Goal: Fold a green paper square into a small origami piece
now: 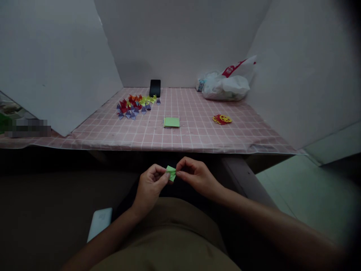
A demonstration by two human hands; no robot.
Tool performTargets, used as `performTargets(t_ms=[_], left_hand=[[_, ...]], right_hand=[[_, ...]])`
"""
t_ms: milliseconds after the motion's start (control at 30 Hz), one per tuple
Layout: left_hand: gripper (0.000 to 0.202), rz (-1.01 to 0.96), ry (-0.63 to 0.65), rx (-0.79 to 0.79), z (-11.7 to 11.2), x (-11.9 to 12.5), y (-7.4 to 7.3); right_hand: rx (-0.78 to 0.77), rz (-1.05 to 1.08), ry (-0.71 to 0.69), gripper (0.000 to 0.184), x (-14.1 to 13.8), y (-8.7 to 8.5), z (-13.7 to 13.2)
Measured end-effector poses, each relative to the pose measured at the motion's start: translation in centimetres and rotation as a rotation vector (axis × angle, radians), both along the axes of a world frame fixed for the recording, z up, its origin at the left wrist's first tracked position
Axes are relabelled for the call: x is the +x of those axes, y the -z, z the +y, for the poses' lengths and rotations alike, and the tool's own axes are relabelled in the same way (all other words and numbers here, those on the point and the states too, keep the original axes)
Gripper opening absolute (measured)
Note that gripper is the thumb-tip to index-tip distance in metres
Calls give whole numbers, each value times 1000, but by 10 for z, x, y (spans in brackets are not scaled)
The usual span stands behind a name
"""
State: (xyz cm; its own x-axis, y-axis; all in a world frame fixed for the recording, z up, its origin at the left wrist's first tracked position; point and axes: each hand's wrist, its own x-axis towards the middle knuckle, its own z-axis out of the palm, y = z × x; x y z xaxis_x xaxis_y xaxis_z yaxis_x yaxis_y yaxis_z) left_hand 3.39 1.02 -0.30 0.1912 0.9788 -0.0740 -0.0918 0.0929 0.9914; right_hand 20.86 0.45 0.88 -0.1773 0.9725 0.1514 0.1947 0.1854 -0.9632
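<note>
Both hands meet over my lap, below the table's front edge. My left hand point(150, 185) and my right hand point(194, 175) pinch a small folded piece of green paper point(170, 173) between their fingertips, one on each side. A small stack of green paper squares point(172, 122) lies on the pink checked tablecloth point(197, 131) straight ahead. A heap of folded paper pieces point(135, 105) in purple, red, orange and yellow sits at the back left of the table.
A black phone point(155, 88) stands against the back wall. A white plastic bag point(228, 84) lies at the back right, with a yellow and red paper shape point(222, 119) in front of it. White boards wall the table. A white device point(99, 223) rests by my left forearm.
</note>
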Motion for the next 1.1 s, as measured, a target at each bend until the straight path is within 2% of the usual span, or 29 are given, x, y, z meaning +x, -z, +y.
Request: performTargets(t_ms=[300,467,800,1100], left_hand=[[14,39,42,30,0,1,-2],[20,-15,89,-22,0,2,1],[22,-34,39,-70,-1,1,-2],[20,-34,31,-71,0,1,-2]], right_hand=[[-76,70,5,11,-2,2,-1],[-86,97,11,13,-3,3,-2],[-181,222,-14,10,-1,-3,-1],[-248,200,-45,12,-3,-1,-2]])
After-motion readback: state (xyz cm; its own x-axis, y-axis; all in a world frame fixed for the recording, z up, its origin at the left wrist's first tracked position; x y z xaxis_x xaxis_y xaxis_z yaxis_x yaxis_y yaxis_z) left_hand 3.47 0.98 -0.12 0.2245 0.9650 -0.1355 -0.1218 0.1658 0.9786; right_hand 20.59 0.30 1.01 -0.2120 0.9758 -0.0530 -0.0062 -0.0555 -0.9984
